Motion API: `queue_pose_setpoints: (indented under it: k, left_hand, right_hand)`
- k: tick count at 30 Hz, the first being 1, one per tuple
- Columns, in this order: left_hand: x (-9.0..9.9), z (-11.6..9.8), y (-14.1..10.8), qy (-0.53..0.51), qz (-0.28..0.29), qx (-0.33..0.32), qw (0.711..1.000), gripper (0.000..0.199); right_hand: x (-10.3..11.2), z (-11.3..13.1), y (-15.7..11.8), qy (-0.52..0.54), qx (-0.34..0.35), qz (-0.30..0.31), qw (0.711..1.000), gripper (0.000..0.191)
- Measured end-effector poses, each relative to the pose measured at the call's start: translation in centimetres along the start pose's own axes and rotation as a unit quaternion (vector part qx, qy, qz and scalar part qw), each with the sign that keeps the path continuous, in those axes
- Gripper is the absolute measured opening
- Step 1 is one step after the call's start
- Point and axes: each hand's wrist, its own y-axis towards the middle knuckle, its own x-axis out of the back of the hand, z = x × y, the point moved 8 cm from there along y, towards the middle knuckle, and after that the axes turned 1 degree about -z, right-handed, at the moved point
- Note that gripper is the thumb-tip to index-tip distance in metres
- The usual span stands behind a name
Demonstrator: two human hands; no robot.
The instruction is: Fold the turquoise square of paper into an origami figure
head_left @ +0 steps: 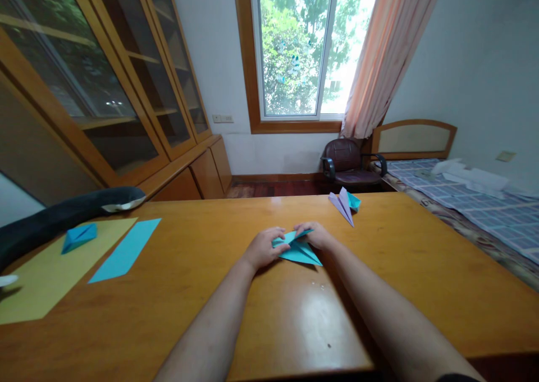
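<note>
A partly folded sheet of turquoise paper lies on the wooden table, its pointed corner toward the near right. My left hand grips its left side, thumb on top and fingers curled at the far edge. On the far right edge, my right hand pinches a raised flap of the same sheet; some of its fingertips are hidden behind the paper.
A purple paper plane and a turquoise folded piece lie at the table's far right. To the left are a turquoise strip, a yellow sheet and a blue folded paper. A dark plush-like object borders them.
</note>
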Motion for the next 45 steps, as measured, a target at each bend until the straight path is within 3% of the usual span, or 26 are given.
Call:
queue_pose_setpoints:
  k: [4,9,18,24,30,34,40,45]
  left_hand:
    - [0.2,1.0,-0.2,0.033,0.042,0.031,0.998,0.044]
    - [1.0,1.7,-0.4,0.042,0.037,0.070,0.996,0.029]
    - [1.5,2.2,-0.7,-0.082,0.035,0.085,0.992,0.020]
    - [0.5,3.6,-1.0,-0.204,0.078,0.164,0.962,0.022]
    - [1.8,4.0,-0.7,-0.207,0.016,0.192,0.959,0.028]
    - [2.3,3.8,-0.7,-0.236,0.008,0.204,0.950,0.038]
    - [2.4,3.8,-0.8,-0.258,0.000,0.194,0.947,0.044]
    - [2.2,4.0,-0.5,-0.253,-0.017,0.176,0.951,0.038]
  right_hand:
    - [0.5,-0.3,-0.7,0.091,0.010,-0.041,0.995,0.017]
    - [-0.1,-0.1,-1.5,0.196,0.021,-0.034,0.980,0.028]
    - [0.4,1.0,-1.8,0.155,0.023,-0.049,0.986,0.034]
    - [0.3,1.1,-1.8,0.146,-0.002,-0.043,0.988,0.030]
    - [-0.2,2.7,-2.2,0.144,0.010,0.013,0.990,0.032]
    - [-0.5,3.5,-2.6,0.143,0.020,0.054,0.988,0.033]
    - [-0.1,4.1,-2.5,0.165,0.052,0.028,0.984,0.026]
    - [-0.2,2.9,-2.6,0.217,-0.007,0.005,0.976,0.042]
